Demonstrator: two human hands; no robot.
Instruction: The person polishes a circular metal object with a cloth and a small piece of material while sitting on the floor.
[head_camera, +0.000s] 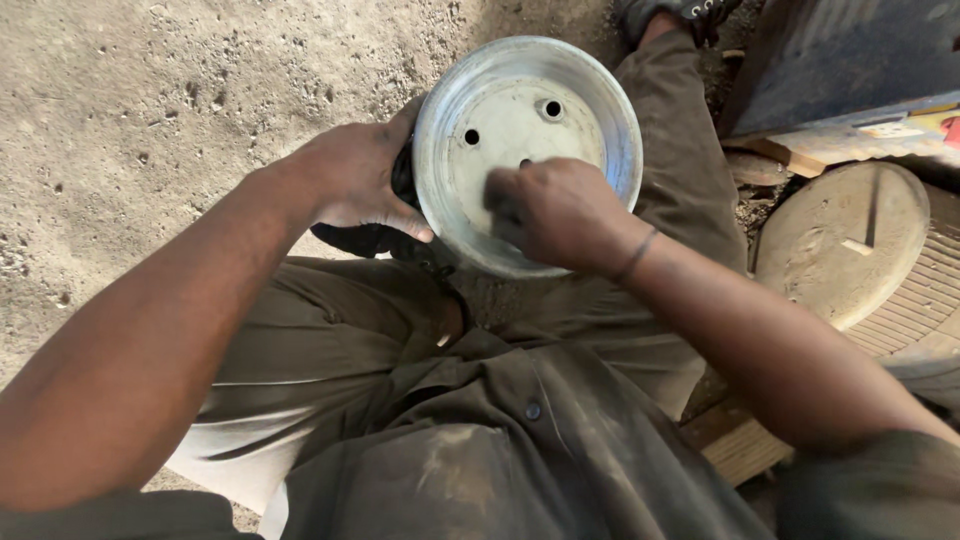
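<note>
A round silver metal pulley wheel with a raised rim and a few holes in its face rests above my lap. My left hand grips its left rim and the dark part behind it. My right hand lies inside the dish, fingers closed over the centre; whether it holds anything small is hidden.
I sit with legs in dusty olive trousers over a dirt floor. A round wooden disc with a ribbed side sits at right, a dark metal panel and wood scraps behind it. A shoe shows at top.
</note>
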